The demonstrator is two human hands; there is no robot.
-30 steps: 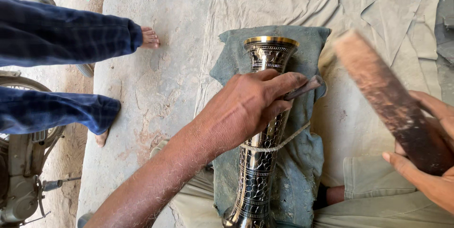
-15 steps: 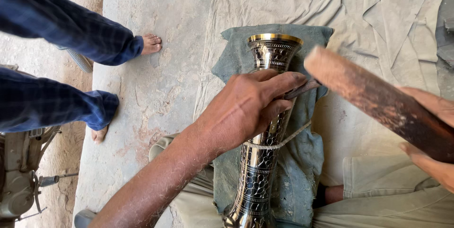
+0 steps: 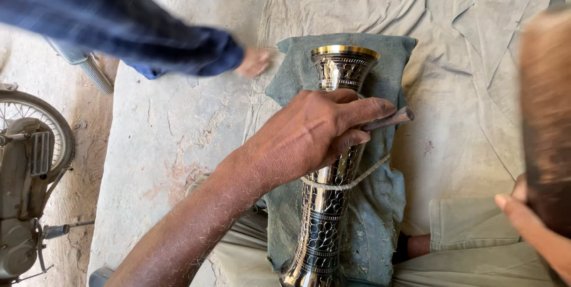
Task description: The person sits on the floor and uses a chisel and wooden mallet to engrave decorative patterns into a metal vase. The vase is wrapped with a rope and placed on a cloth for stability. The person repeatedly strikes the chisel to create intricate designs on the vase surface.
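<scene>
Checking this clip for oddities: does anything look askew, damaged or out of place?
Nothing looks damaged or spilled. The engraved metal vase lies flat on a folded grey-green cloth, cord around its waist. Only oddity: another person's bare foot touches the cloth's edge, close to the left hand.

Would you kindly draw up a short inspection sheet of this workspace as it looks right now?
Surface: pale wrinkled cloth spread over a concrete slab.
Job's things: engraved metal vase lying on a grey-green towel, a cord looped round its waist.
Clutter: nothing seen.
Hands: left hand rests on the vase, pinching a small chisel; right hand holds a blurred wooden mallet.
Cables: nothing seen.
Surroundings: another person's blue-trousered leg and bare foot; motorbike at left.
</scene>
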